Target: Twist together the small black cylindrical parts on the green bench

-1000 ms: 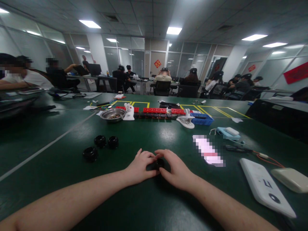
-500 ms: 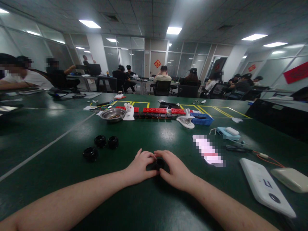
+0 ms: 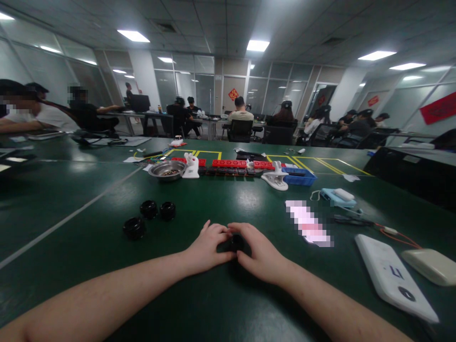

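A small black round part (image 3: 236,242) sits on the green table between my two hands, partly covered by fingers. My left hand (image 3: 211,244) curls around its left side, thumb and fingertips closed on it. From the right, my right hand (image 3: 258,251) grips the same part, its fingertips meeting those of the left. Three similar black round parts stand to the left: one nearer me (image 3: 134,228), one behind it (image 3: 148,209) and one beside that (image 3: 167,211).
Farther back are a metal bowl (image 3: 167,171), a white clamp (image 3: 191,166), another white clamp (image 3: 276,176), red strips (image 3: 230,163) and a blue tray (image 3: 299,178). A phone (image 3: 308,223), white device (image 3: 395,275) and cables lie right. People sit beyond.
My hands and the black part between them are almost unmoved. In the background, a seated person's arm at the left has lowered slightly.
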Available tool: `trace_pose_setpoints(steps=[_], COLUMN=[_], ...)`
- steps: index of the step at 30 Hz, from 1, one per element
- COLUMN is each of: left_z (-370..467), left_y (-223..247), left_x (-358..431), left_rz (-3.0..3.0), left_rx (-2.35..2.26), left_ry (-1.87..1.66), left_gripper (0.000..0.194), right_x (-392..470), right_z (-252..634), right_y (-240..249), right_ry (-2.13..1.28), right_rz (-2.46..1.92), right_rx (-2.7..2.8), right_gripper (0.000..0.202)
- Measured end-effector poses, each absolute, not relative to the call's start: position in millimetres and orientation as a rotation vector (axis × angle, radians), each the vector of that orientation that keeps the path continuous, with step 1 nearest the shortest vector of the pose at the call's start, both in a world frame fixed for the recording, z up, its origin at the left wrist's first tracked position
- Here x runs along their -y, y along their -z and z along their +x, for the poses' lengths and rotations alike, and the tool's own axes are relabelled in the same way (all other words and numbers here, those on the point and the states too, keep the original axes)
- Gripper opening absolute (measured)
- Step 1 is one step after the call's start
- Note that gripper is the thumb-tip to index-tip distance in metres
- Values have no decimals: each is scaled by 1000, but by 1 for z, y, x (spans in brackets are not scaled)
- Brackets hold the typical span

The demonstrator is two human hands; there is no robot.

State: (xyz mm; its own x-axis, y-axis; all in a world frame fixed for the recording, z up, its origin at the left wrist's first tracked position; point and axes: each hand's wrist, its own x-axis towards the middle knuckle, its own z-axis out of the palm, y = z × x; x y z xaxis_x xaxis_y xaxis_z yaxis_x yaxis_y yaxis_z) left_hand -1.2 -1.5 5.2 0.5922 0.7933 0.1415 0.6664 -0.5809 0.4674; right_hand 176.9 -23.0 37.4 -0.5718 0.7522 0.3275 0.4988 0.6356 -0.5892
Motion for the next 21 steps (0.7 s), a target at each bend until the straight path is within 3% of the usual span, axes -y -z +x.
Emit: trace_pose_setpoints(steps=[6,11,16,21], left_z=[-1,-1,-2,-1], left_y=[-7,-7,-7,-8], left_x=[2,2,2,4], left_rz=[2450,2443,2443,2447], left_rx=[-1172,-1167,-1171,-1177], left_ry=[-492,-481,-470,-484], left_gripper=[28,29,28,28], right_x=[16,18,21,16], right_z=[178,176,178,179], right_y=[-27,-32,-36,-30], right_ry=[-416,-463,-578,-452], right_rz=[-1177,-1163,-1003,-1162], right_rx=[2160,2239,2311,2202], right_gripper=[40,35,52,44])
